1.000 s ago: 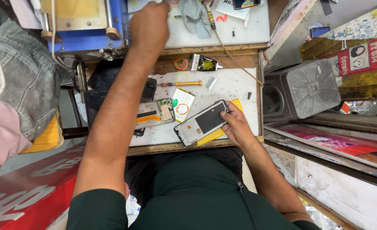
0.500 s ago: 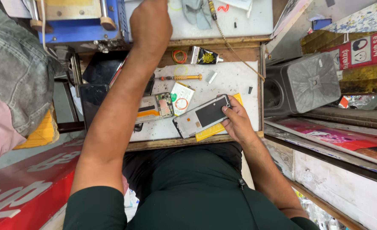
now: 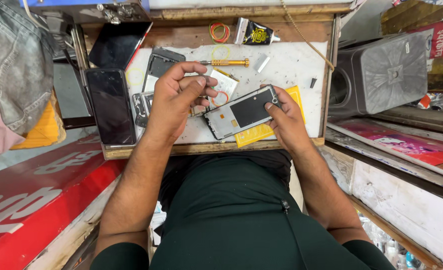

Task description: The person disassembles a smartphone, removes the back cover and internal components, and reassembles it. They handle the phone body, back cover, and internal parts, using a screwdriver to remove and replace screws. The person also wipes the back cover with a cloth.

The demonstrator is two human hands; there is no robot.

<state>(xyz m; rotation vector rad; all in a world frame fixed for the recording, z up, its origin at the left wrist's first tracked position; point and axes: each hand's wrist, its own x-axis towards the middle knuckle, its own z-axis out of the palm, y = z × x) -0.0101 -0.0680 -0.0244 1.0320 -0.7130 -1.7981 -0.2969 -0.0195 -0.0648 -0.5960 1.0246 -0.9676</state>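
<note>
Here, scuffed white worktop [image 3: 291, 65]; right hand [image 3: 284, 120] steadies opened phone [image 3: 241, 112].

Worn white worktop [image 3: 291, 65] with wooden edging, red counter [image 3: 26, 200] left, daylight, cluttered shelves right

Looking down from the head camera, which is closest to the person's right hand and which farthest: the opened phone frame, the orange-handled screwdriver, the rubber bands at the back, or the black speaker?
From the right hand:
1. Opened phone frame, held in its fingers.
2. Orange-handled screwdriver, behind it on the white mat.
3. Black speaker, off the bench to the right, and the rubber bands, on the back wooden ledge: too close to call.
</note>
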